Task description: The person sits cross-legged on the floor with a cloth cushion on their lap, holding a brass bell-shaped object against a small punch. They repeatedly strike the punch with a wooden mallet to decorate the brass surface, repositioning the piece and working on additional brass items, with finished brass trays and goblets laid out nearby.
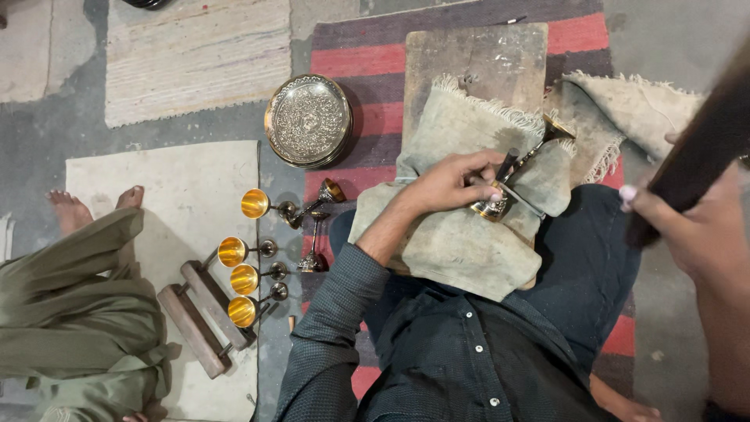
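Note:
A small engraved metal goblet (530, 159) lies on its side on a grey fringed cloth (461, 242) over my lap. My left hand (453, 184) presses on its cup and pinches a short dark punch (507, 163), tip down on the cup. Close to the camera at the right, my right hand (691, 234) is raised and grips a dark wooden mallet handle (699, 152); its head is out of frame. The goblet's foot points up and right toward the cloth's edge.
A wooden board (476, 59) lies under the cloth on a striped rug (359, 59). To the left are a round engraved tray (308, 121), several gold-lined goblets (244, 280) on their sides and a wooden block tool (195, 320). Another person's bare feet (74, 209) and green clothing are at far left.

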